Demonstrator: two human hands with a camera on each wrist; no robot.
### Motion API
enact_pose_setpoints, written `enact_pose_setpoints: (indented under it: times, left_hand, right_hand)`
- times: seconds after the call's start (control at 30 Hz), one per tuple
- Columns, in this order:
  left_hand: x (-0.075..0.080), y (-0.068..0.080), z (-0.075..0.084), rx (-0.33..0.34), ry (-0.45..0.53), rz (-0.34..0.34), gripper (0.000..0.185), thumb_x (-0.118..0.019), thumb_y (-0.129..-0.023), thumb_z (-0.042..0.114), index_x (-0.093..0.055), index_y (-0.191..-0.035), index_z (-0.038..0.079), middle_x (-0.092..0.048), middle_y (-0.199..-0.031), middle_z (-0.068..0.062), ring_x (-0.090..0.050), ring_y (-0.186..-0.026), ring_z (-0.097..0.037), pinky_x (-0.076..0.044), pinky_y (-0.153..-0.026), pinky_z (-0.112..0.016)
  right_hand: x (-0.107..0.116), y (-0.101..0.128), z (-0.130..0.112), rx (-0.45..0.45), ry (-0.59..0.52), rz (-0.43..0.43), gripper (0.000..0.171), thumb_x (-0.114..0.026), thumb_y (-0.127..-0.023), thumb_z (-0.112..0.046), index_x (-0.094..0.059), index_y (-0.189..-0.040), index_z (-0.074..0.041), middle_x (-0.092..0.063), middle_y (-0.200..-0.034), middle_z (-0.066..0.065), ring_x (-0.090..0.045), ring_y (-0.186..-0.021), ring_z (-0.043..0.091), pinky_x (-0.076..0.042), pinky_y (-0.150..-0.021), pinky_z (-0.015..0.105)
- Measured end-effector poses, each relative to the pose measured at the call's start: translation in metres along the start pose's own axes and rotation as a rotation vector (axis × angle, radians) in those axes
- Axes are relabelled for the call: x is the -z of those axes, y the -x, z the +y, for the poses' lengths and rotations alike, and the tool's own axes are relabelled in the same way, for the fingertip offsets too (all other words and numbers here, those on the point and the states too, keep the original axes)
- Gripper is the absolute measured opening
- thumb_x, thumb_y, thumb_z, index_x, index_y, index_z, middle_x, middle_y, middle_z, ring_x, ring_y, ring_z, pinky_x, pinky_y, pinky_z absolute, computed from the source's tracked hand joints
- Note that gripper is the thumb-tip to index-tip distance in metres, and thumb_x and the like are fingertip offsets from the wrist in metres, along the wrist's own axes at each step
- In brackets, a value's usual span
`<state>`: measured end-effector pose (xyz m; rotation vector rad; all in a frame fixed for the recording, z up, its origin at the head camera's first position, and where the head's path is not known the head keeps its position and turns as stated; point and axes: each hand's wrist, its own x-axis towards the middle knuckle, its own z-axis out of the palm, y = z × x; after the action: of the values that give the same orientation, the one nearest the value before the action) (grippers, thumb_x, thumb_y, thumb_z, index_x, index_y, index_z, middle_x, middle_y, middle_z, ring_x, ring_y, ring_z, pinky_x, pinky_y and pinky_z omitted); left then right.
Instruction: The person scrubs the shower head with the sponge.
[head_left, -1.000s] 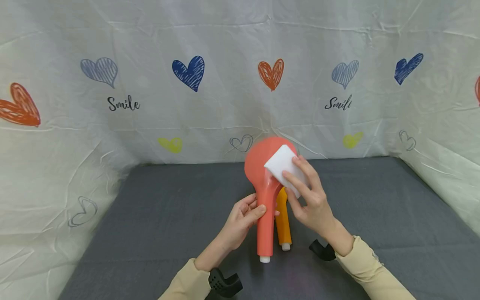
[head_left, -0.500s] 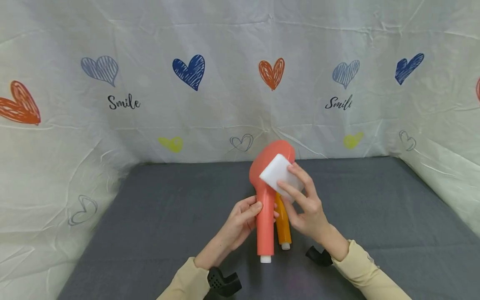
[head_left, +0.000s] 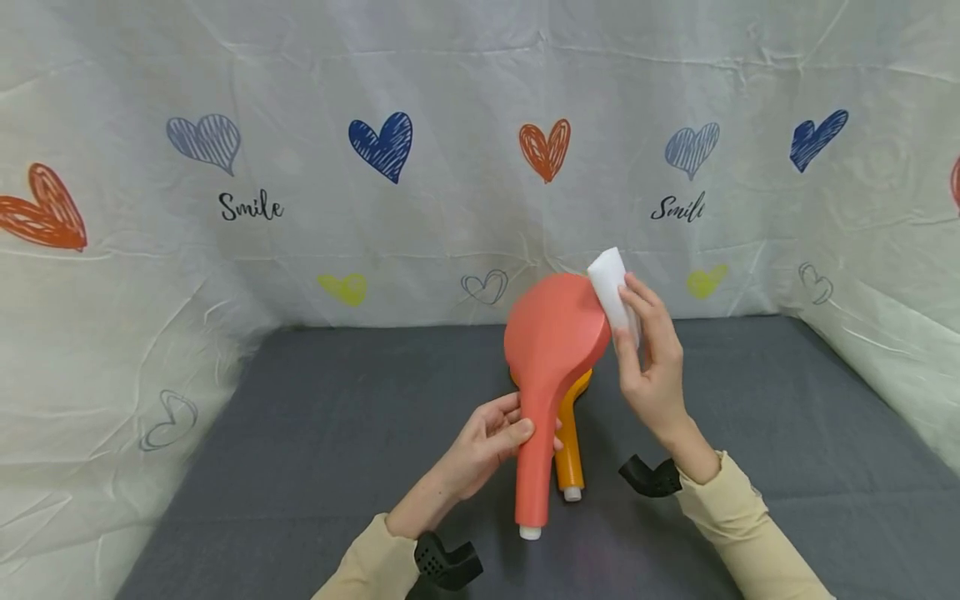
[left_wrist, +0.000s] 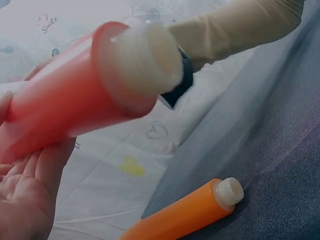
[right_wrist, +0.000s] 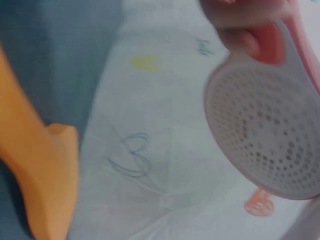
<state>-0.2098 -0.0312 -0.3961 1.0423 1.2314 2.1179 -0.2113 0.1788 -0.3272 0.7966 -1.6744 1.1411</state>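
Observation:
My left hand grips a coral-red shower head by its handle, thumb across the front, raised above the dark cloth. Its smooth back faces the head camera. The white perforated spray face shows in the right wrist view, and the handle's white threaded end in the left wrist view. A folded white cloth is pinched between thumb and fingers of my right hand, right at the shower head's right rim. Behind lies an orange shower head, its head mostly hidden by the red one.
A dark grey cloth covers the table. White sheeting printed with hearts hangs at the back and sides. Each wrist carries a black strap mount, such as the left one.
My right hand has moved the white cloth from the shower head's back up and right to its rim. The left hand has turned the red shower head, first one way and then back.

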Motion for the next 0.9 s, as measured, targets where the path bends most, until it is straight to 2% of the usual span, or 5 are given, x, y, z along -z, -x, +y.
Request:
enact_pose_setpoints:
  times: [0.13,0.3,0.43,0.67,0.9]
  left_hand:
    - [-0.001,0.000,0.000,-0.019,-0.017,-0.016,0.039,-0.046,-0.098,0.013,-0.039,-0.129,-0.010,-0.061,-0.108,-0.010,-0.065,-0.093,-0.023,-0.051,-0.082,-0.037]
    - [0.001,-0.001,0.001,-0.077,-0.085,0.005,0.038,-0.045,-0.098,0.011,-0.037,-0.128,-0.012,-0.062,-0.108,-0.008,-0.064,-0.093,-0.022,-0.051,-0.082,-0.036]
    - [0.005,0.000,0.001,-0.099,-0.158,0.003,0.040,-0.046,-0.098,0.010,-0.035,-0.129,-0.013,-0.060,-0.111,-0.011,-0.064,-0.093,-0.022,-0.051,-0.082,-0.036]
    - [0.011,0.000,0.000,-0.040,-0.300,-0.039,0.049,-0.051,-0.096,0.015,-0.032,-0.137,-0.006,-0.044,-0.118,-0.037,-0.062,-0.095,-0.031,-0.050,-0.084,-0.040]
    - [0.010,-0.002,-0.001,0.014,-0.398,-0.042,0.052,-0.053,-0.095,0.015,-0.031,-0.139,-0.003,-0.048,-0.123,-0.030,-0.053,-0.099,-0.052,-0.050,-0.085,-0.037]
  right_hand:
    - [0.003,0.000,-0.003,-0.035,-0.059,-0.012,0.031,-0.045,-0.088,0.015,-0.043,-0.117,0.023,-0.036,-0.127,0.042,-0.040,-0.119,0.044,-0.041,-0.096,0.028]
    - [-0.009,0.016,-0.011,0.152,0.001,-0.032,0.029,-0.054,-0.092,-0.008,-0.053,-0.110,0.015,-0.039,-0.122,0.040,-0.044,-0.110,0.043,-0.043,-0.093,0.029]
    - [-0.012,0.024,-0.012,0.229,0.033,-0.050,0.026,-0.055,-0.092,-0.010,-0.057,-0.107,0.011,-0.041,-0.122,0.038,-0.046,-0.106,0.043,-0.044,-0.090,0.028]
    - [0.009,0.013,0.009,-0.003,-0.091,0.003,0.031,-0.044,-0.094,0.001,-0.046,-0.119,0.020,-0.041,-0.127,0.037,-0.045,-0.118,0.034,-0.042,-0.095,0.030]
    - [0.026,0.003,0.018,-0.231,-0.073,-0.025,0.036,-0.037,-0.095,0.005,-0.049,-0.129,0.005,-0.053,-0.128,0.014,-0.051,-0.109,0.018,-0.042,-0.090,0.024]
